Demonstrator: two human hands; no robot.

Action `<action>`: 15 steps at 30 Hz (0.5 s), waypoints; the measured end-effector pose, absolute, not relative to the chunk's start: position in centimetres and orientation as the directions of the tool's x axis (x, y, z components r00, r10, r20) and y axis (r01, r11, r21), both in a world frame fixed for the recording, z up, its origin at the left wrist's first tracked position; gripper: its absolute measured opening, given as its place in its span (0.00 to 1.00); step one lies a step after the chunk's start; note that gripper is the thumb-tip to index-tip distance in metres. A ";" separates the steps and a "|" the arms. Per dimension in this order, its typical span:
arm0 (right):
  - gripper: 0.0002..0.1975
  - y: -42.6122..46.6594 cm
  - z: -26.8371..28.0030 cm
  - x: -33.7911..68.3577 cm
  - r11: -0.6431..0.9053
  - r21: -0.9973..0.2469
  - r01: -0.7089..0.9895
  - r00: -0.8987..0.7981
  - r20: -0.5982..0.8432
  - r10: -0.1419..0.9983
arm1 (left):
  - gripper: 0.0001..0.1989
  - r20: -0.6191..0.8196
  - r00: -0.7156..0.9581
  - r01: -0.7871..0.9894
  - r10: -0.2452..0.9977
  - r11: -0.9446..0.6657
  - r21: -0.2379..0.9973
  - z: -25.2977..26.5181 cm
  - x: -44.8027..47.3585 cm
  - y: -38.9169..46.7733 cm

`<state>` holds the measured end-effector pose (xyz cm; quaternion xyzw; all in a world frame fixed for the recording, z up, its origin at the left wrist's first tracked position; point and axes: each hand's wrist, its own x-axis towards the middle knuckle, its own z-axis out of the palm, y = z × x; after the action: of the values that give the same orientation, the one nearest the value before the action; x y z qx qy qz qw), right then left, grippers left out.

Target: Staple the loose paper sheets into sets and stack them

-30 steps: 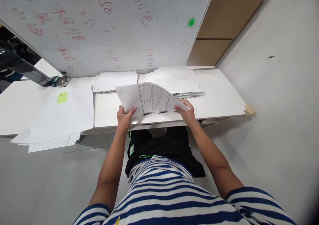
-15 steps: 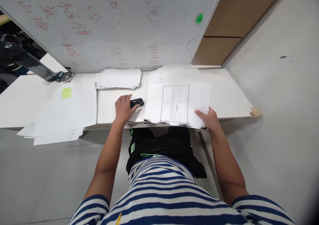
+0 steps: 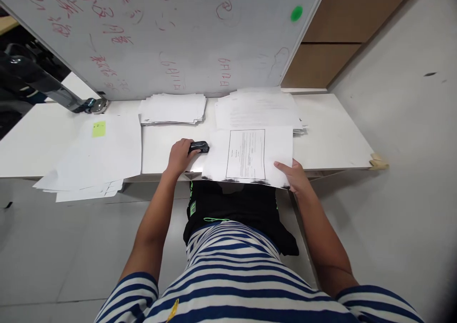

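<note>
Head view. Counter [image 3: 332, 137], white, runs from left end to right end in front of the person.

Left hand [image 3: 179, 157]: curled over the rear part of a black stapler [image 3: 200, 146], gripping it. Stapler lies flat near the counter's front edge, roughly mid-length, nose directed toward the right end. Its nose is just beside the left side of a printed sheet [image 3: 246, 156]; contact between the two cannot be made out.

Right hand [image 3: 294, 176]: pinching the sheet near its front right corner, thumb on top, other fingers mostly hidden beneath. Sheet carries a framed block of print, too small to read, and dark smudges along its near side. That side projects past the counter's front edge. Whether it is one sheet or several layers, cannot tell.

Paper stacks: right paper stack [image 3: 257, 106] at the back edge, behind the printed sheet, its layers uneven; middle paper stack [image 3: 173, 108], also at the back edge, behind the stapler; left paper stack [image 3: 114, 156], fanned, overhanging the front edge toward the left end, with a yellow-green sticky note [image 3: 99, 129] on top.

Surroundings: whiteboard [image 3: 196, 37] with red handwriting rises at the back edge, bearing a green magnet [image 3: 296, 13]. Tan tape [image 3: 378, 162] at the front right corner.
</note>
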<state>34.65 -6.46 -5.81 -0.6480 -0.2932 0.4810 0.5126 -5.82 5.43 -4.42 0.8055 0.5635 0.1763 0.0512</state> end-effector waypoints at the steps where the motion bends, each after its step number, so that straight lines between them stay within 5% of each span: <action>1: 0.25 -6.4 -5.9 34.5 -0.302 -0.948 -0.100 0.360 -0.317 0.877 | 0.19 0.219 0.310 0.891 0.925 -0.363 0.273 -4.3 -5.9 5.4; 15: 0.27 -6.7 -5.8 34.4 -0.259 -0.945 -0.201 0.406 -0.321 0.856 | 0.17 0.279 0.296 0.872 0.913 -0.378 0.312 -5.0 -6.8 5.3</action>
<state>34.36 -6.69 -5.76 -0.6320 -0.2590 0.4796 0.5509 -6.79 5.31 -4.96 0.8035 0.5553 0.2083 0.0501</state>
